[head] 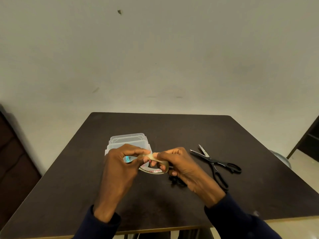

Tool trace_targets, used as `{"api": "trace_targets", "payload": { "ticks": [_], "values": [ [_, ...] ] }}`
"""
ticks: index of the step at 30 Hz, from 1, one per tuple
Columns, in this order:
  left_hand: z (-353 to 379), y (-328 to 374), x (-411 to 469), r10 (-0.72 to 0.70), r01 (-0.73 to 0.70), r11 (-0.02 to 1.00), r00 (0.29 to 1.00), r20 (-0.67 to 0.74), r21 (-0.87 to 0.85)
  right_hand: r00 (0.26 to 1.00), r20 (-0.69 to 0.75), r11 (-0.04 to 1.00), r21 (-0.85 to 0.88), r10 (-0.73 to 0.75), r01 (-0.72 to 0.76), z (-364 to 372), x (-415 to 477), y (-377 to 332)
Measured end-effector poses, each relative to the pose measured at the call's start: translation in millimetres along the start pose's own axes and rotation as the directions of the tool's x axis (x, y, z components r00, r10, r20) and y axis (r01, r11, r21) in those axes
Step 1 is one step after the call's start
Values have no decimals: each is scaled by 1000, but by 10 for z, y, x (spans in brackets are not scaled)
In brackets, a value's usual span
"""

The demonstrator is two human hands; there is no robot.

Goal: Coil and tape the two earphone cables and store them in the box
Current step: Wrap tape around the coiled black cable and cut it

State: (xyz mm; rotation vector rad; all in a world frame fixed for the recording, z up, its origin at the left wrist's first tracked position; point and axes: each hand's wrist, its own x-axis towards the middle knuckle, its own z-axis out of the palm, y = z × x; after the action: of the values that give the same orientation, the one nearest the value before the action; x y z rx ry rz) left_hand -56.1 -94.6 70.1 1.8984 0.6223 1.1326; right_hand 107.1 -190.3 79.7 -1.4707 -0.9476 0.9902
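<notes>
A tangled black earphone cable (175, 181) is left on the dark table (241, 135) under the right hand (183, 163), which is curled round a clear tape roll (155, 170). The roll's end appears pinched by the left hand (120, 163), presumably to draw a strip. Beyond, a clear plastic box (128, 140) is kept close, and open black scissors (215, 163) at the right for cutting.

Dark table (82, 178) against pale wall (155, 66); black scissors (210, 159) on tbl, rt side, blades apart.
</notes>
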Motion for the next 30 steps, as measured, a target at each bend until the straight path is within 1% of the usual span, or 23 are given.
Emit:
{"api": "trace_targets", "payload": {
  "ticks": [6,10,14,21,27,30],
  "values": [
    [22,-33,6,24,-24,999,1000,-17,25,999,-2,999,-14,33,-33,6,49,31],
    [-2,-66,15,12,-11,1000,1000,-28,10,997,57,998,39,48,-50,-29,90,42],
    [-11,-87,22,13,-12,999,1000,-24,49,994,106,998,57,27,-33,-66,98,65],
    [-37,-35,24,-10,10,1000,1000,-14,8,981,193,996,88,-2,-15,-113,78,68],
    [-21,-34,14,-25,26,999,1000,-14,31,988,155,990,138,3,-25,-75,83,94],
    [-12,-32,19,-19,19,999,1000,-10,27,991,136,995,101,-2,-12,-56,83,99]
  ]
}}
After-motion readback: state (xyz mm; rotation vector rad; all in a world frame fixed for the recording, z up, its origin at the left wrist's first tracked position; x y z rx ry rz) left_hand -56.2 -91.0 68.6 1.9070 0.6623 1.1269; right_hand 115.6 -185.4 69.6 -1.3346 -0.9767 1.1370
